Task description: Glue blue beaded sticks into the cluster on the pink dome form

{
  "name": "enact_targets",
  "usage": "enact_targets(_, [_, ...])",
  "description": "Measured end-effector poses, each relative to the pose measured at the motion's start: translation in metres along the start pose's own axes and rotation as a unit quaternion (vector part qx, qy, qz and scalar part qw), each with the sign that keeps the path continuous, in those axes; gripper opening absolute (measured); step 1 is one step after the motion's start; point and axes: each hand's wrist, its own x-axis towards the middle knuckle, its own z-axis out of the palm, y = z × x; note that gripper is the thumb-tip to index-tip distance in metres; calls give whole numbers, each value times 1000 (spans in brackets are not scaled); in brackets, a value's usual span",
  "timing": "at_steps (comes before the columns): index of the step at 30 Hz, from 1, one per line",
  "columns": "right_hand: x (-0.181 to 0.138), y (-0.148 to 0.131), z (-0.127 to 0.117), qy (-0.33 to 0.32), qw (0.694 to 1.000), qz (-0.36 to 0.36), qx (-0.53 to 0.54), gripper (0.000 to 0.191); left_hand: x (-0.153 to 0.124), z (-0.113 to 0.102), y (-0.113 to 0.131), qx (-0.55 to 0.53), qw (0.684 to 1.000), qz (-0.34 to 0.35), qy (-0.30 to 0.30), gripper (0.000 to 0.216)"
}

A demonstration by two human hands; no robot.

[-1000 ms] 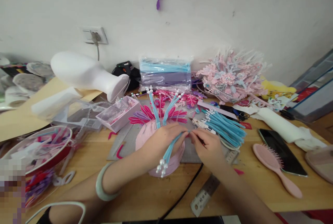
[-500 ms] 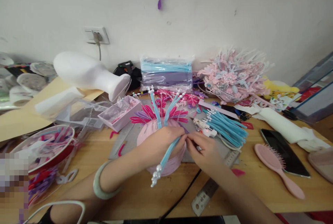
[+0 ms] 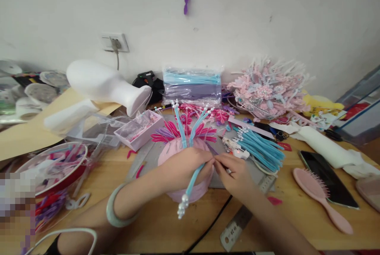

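Note:
My left hand (image 3: 190, 164) is closed on a blue pipe-cleaner stem (image 3: 194, 179), whose cluster of white pearl beads (image 3: 183, 205) hangs down towards me. Fingertip to fingertip with it, my right hand (image 3: 234, 171) is pinched; what lies in its fingers is too small to tell. Both hands are over a pink wrapped dome (image 3: 170, 153), partly hidden by my left hand and forearm. From the dome's far side stand two blue pearl-tipped stems (image 3: 180, 124), among magenta and purple pipe-cleaner loops (image 3: 164, 133).
Right of my hands lie a bundle of blue pearl-tipped stems (image 3: 263, 150), a white glue gun (image 3: 237, 150) and a steel ruler (image 3: 237, 227). Further right are a pink hairbrush (image 3: 310, 184) and a phone (image 3: 329, 180). A lilac box (image 3: 139, 132) and white foam head (image 3: 95, 79) are left.
The view has shifted slightly. The blue stem between my hands now hangs straighter, its pearls a little lower. My hands stay together over the dome.

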Motion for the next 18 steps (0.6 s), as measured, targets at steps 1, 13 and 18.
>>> enact_targets(1, [1, 0, 0, -4, 1000, 4, 13, 25, 0, -3, -1, 2, 1000, 6, 6, 29])
enact_targets(13, [-2, 4, 21, -66, 951, 218, 210, 38, -3, -32, -12, -130, 973, -111, 152, 28])
enact_targets(18, [-3, -1, 25, -76, 919, 262, 287, 43, -2, -35, -16, -224, 950, -135, 170, 30])
